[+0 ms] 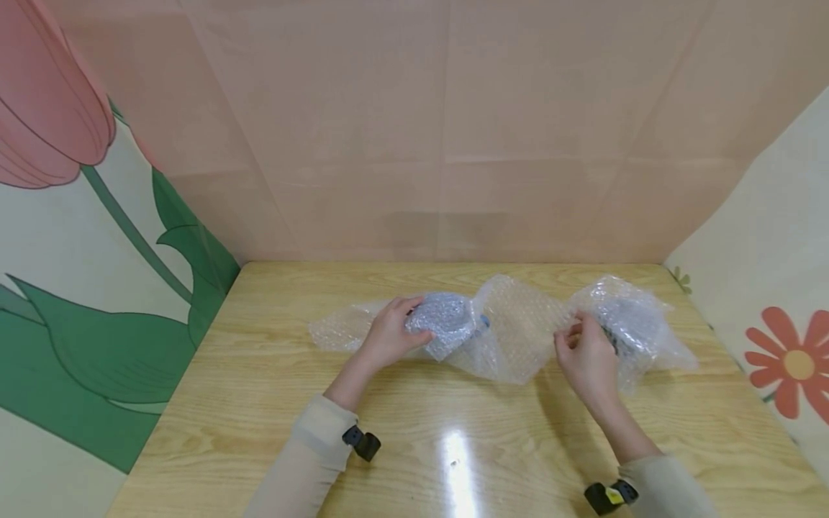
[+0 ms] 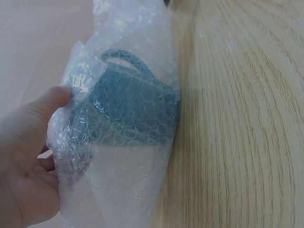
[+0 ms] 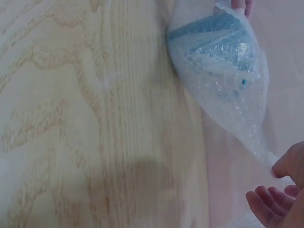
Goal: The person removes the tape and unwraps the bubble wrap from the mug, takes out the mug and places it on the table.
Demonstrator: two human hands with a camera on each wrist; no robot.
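A blue mug point(image 2: 133, 107) with a loop handle shows through a layer of clear bubble wrap point(image 1: 518, 327). My left hand point(image 1: 388, 334) grips this wrapped mug from its left side, thumb and fingers spread around it. From the mug, a loose stretch of the wrap runs right to my right hand point(image 1: 591, 356). There the thumb and fingertips pinch the gathered end of the wrap, drawn to a narrow tip in the right wrist view. Another loose flap of wrap lies beyond the left hand.
Just beyond the right hand sits a second bubble-wrapped bundle point(image 1: 631, 320), its contents blurred by the plastic. Everything rests on a wood-grain table point(image 1: 363, 446). A pinkish cloth backdrop point(image 1: 388, 129) stands behind the table, with flower-printed panels point(image 1: 784, 288) at both sides.
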